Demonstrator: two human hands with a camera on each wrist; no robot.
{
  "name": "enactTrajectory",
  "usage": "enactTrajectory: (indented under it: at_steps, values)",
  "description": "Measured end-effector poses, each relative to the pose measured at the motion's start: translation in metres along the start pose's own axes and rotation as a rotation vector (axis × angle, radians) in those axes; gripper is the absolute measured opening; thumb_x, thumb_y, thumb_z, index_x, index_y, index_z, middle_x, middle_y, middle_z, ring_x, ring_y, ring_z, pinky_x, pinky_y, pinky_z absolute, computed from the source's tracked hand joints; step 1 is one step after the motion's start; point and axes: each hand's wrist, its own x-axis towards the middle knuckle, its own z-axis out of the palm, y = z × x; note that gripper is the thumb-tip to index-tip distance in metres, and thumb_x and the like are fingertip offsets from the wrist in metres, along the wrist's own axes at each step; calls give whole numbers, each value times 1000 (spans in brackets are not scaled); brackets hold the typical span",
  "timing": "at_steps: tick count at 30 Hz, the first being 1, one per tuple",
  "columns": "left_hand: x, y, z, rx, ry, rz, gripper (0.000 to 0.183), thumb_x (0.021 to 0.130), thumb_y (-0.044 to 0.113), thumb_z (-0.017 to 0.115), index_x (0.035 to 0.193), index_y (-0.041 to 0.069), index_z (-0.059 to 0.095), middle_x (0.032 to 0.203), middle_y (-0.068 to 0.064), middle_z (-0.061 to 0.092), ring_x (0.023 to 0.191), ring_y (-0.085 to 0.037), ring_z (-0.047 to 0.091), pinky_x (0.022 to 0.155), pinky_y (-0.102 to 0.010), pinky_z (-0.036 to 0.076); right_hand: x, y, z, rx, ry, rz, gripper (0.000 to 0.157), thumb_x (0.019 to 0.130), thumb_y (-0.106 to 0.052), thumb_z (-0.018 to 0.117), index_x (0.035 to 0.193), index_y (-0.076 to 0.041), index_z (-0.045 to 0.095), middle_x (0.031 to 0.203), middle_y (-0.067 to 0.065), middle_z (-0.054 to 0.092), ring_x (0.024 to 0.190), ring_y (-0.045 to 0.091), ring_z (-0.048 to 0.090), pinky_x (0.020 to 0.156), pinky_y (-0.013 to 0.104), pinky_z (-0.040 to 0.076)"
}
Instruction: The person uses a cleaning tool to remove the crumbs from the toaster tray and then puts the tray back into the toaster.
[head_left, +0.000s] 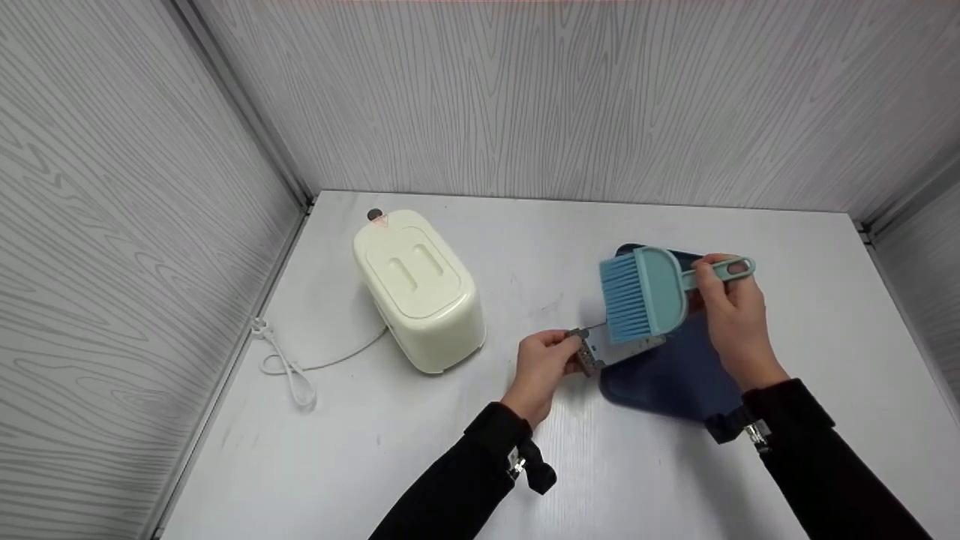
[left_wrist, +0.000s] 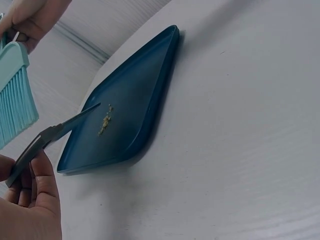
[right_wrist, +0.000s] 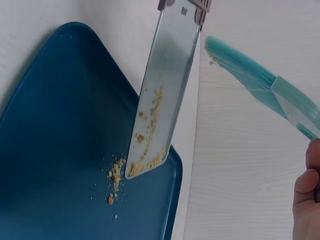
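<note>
My left hand (head_left: 541,367) pinches the end of a flat metal crumb tray (right_wrist: 172,57), which slants down over a dark blue tray (head_left: 675,382). Crumbs (right_wrist: 153,117) cling along the metal, mostly near its lower end. On the blue surface below lies a small pile of crumbs (right_wrist: 116,177). My right hand (head_left: 739,322) grips the handle of a small turquoise brush (head_left: 661,289). In the head view the brush overlaps the crumb tray, but the right wrist view shows its bristles apart from the metal.
A cream toaster (head_left: 420,292) with its lid on stands left of the hands. Its white cord (head_left: 300,379) lies bundled near the table's left edge. A small dark round thing (head_left: 374,214) shows at the toaster's far end. Wood-grain panels (head_left: 525,97) enclose the back and sides.
</note>
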Motion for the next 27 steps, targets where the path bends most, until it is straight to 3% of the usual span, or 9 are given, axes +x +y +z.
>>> enactTrajectory:
  at_steps: [11, 20, 27]
  values:
    - [-2, 3, -1, -22, -3, 3, 19, 95, 7, 68, 109, -4, 73, 104, -15, 72, 79, -16, 69, 72, -29, 60, 0, -7, 17, 114, -70, -16, 38, 110, -34, 49, 121, 1, 56, 87, 8, 61, 73, 15, 59, 63, 24, 52]
    - [-1, 1, 0, -21, -4, 11, 18, 94, 8, 69, 106, -3, 74, 102, -13, 70, 78, -16, 68, 72, -29, 60, 1, -1, 22, 22, -128, 14, 41, 110, -39, 47, 126, -2, 54, 90, 8, 61, 76, 15, 59, 64, 25, 53]
    - [-1, 0, -2, -20, -17, 8, 19, 96, 8, 68, 110, -3, 74, 103, -14, 72, 80, -17, 69, 73, -30, 60, 3, 5, 19, -37, -145, -9, 40, 110, -39, 47, 123, -2, 54, 87, 10, 64, 72, 13, 64, 63, 24, 56]
